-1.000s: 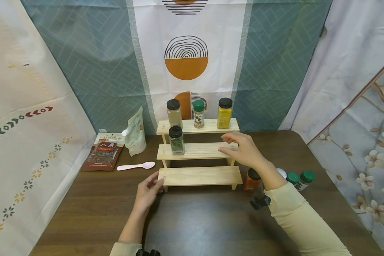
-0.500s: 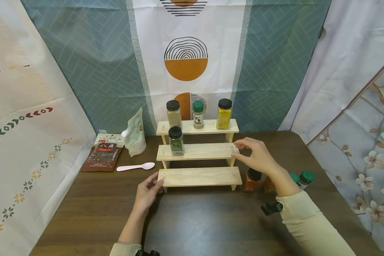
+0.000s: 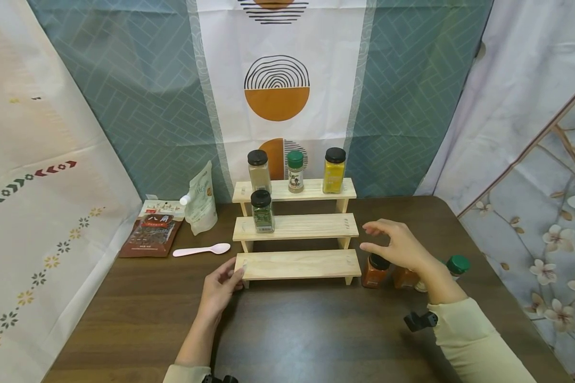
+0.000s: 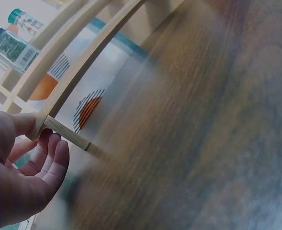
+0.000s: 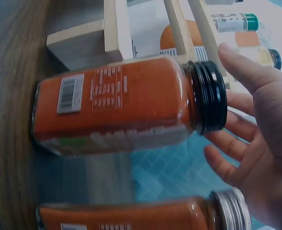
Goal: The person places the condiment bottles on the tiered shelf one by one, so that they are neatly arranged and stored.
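A three-step wooden spice rack (image 3: 297, 265) stands on the table. My left hand (image 3: 219, 287) pinches the left end of its lowest step, thumb on top and fingers beneath in the left wrist view. My right hand (image 3: 397, 246) is held to the right of the rack with thumb and fingers apart, holding nothing. It overlaps the black lid of an orange-red spice jar (image 3: 375, 276); the right wrist view shows that jar (image 5: 117, 105) with the fingers beyond its lid. On the middle step stands a jar of green herbs (image 3: 263, 217).
The top step bears a beige jar (image 3: 260, 174), a green-lidded bottle (image 3: 295, 175) and a yellow jar (image 3: 333, 176). Another orange jar (image 3: 404, 277) and a green-lidded jar (image 3: 457, 265) stand right. At left lie a brown packet (image 3: 150, 234), a pouch (image 3: 201, 205) and a pink spoon (image 3: 201, 250).
My right hand has moved from over the middle step rightward and toward me, to over the orange-red jar. My left hand stays at the lowest step.
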`<state>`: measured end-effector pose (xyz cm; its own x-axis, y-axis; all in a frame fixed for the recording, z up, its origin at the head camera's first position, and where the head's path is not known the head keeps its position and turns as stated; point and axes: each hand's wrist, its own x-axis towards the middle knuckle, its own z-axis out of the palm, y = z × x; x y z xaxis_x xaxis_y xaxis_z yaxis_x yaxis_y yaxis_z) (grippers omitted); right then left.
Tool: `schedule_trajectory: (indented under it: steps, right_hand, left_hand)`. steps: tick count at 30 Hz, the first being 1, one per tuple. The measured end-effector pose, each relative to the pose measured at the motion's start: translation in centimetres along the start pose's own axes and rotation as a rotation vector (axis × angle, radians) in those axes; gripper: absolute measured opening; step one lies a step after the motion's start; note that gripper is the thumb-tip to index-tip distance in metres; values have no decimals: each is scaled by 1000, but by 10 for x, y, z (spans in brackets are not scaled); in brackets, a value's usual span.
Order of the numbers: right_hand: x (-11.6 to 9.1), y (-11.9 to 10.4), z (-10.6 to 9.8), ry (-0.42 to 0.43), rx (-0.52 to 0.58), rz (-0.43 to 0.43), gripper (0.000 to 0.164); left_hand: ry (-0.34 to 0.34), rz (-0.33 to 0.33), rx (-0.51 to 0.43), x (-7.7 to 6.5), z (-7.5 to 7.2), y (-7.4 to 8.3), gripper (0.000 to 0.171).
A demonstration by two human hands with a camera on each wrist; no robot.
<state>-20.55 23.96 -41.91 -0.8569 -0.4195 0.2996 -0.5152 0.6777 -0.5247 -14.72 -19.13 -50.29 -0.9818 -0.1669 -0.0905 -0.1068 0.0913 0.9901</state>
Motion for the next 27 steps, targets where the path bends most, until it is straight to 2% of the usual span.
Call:
schedule_trajectory:
  steps: [5, 13, 17, 23, 27]
  right_hand:
    - [-9, 5, -5, -82, 5, 31, 51]
    - [-21, 10, -10, -152, -20, -17, 45]
    - [-24, 9, -11, -167, -31, -27, 46]
    - [-26, 6, -14, -201, -12, 5, 59]
    - [-27, 7, -15, -206, -8, 7, 55]
  left_hand:
    - [2, -1, 0, 0, 1, 1, 44]
    - [7, -6, 6, 0, 1, 2, 44]
    - [10, -8, 6, 0, 1, 1, 44]
    - [5, -6, -5, 2, 1, -1, 44]
    - [2, -5, -3, 1, 0, -1, 44]
